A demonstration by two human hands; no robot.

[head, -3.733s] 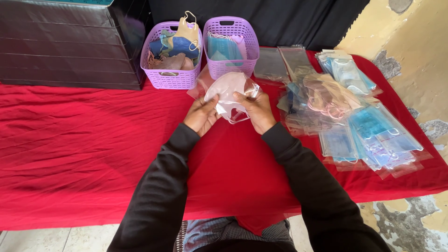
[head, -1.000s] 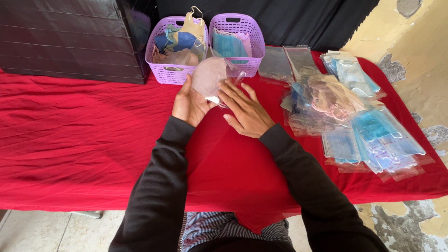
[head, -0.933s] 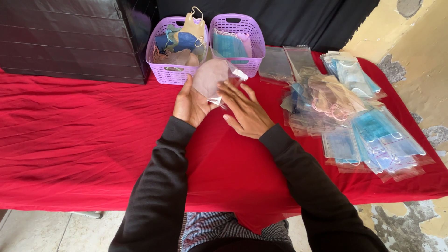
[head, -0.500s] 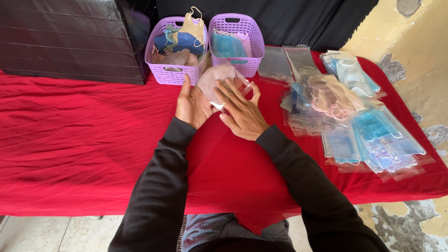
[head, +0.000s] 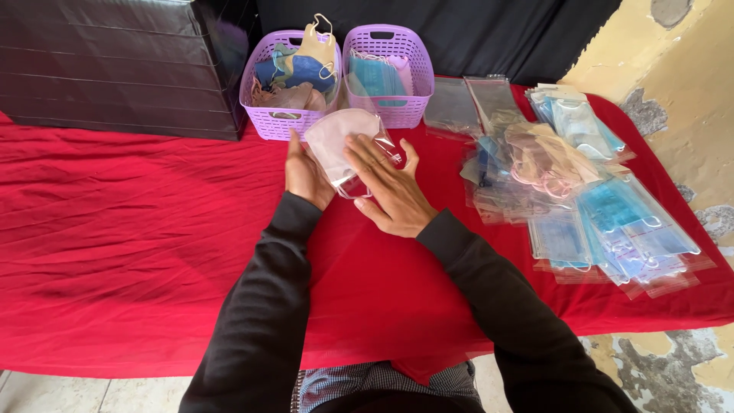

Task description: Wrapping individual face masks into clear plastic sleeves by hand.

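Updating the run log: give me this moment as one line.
left hand: holds bagged pink mask edge | right hand: flat on it | surface: red tablecloth | nearby: purple baskets

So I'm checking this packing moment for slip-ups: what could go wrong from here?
The pink mask sits only partly inside the clear bag; pressed flat by the right hand, it might crease. The left hand grips just one edge, so the bag could slide on the red cloth toward the purple baskets.
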